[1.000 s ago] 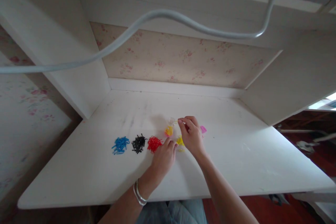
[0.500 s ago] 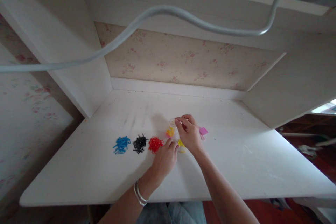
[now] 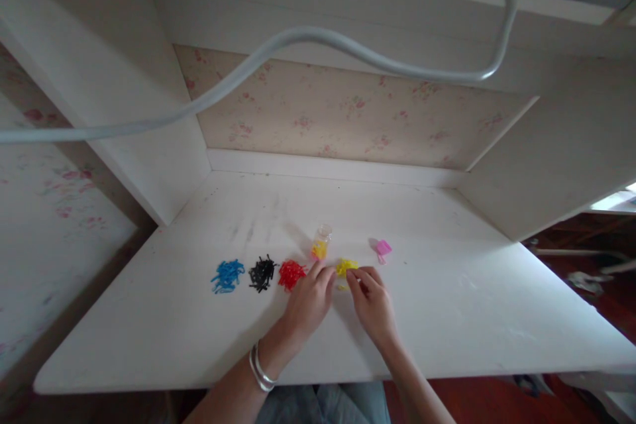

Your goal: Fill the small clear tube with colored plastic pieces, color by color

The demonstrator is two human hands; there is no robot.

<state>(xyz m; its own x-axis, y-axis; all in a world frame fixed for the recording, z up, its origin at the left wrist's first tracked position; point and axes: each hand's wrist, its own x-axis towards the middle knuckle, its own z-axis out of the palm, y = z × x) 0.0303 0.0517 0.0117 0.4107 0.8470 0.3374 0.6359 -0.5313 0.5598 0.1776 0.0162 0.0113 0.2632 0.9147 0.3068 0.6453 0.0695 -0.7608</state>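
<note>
In the head view, the right hand (image 3: 371,298) is at the near right edge of a loose pile of small, thin yellow pieces (image 3: 346,267), thumb and forefinger drawn close together; whether a piece is pinched between them I cannot tell. The left hand (image 3: 309,295) is bent inward with its fingers curled, their tips at the near end of a small clear container with a pink base (image 3: 322,238) that has yellow pieces inside; whether they grip it or only rest beside it is hidden. The container lies far and left of the yellow pile. If the left fingers have little hold, a nudge could tip it and spill its contents. The left hand also covers the right edge of a heap of thin red strips (image 3: 292,274), so a sideways slip could drag red in among yellow. Pieces this thin could escape a loose pinch or come up several together. A bright pink, flat-sided small piece (image 3: 383,249) sits farther right, apart from both hands.
</note>
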